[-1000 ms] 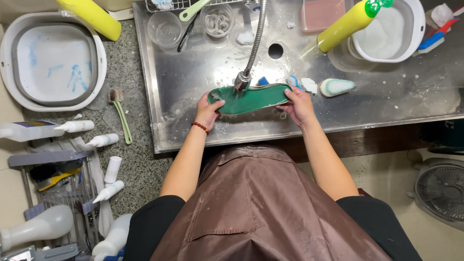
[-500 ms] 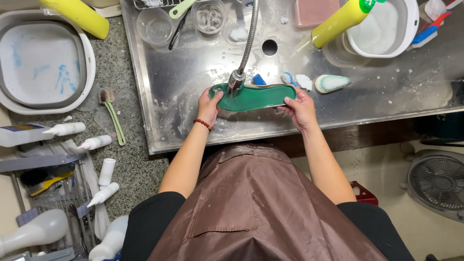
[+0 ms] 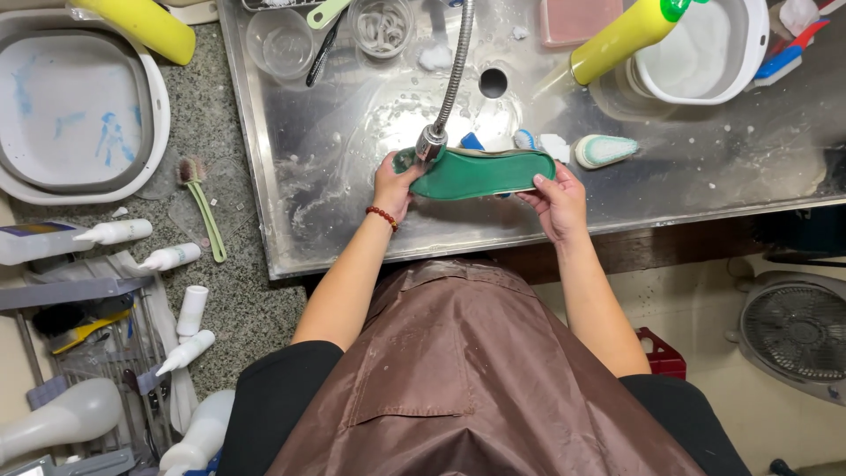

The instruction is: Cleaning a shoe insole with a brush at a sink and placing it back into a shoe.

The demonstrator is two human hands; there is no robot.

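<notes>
A green shoe insole [image 3: 480, 173] is held flat over the steel sink [image 3: 352, 194], under the head of the flexible tap [image 3: 434, 141]. My left hand [image 3: 392, 185], with a red bead bracelet on its wrist, grips the insole's left end just below the tap head. My right hand [image 3: 555, 201] grips its right end. Water wets the sink floor around the drain hole [image 3: 493, 83]. A brown apron covers my front.
A yellow bottle [image 3: 621, 40], a white basin [image 3: 705, 53], a pink sponge [image 3: 577, 18] and a white-green brush [image 3: 606, 150] lie in the sink. On the granite counter: a white tub [image 3: 75, 115], a green brush [image 3: 201, 203], several white squeeze bottles. A fan [image 3: 797, 335] stands on the floor.
Both hands keep hold of the insole under the tap. It has turned slightly, its green face more towards me, and the view has shifted a little.
</notes>
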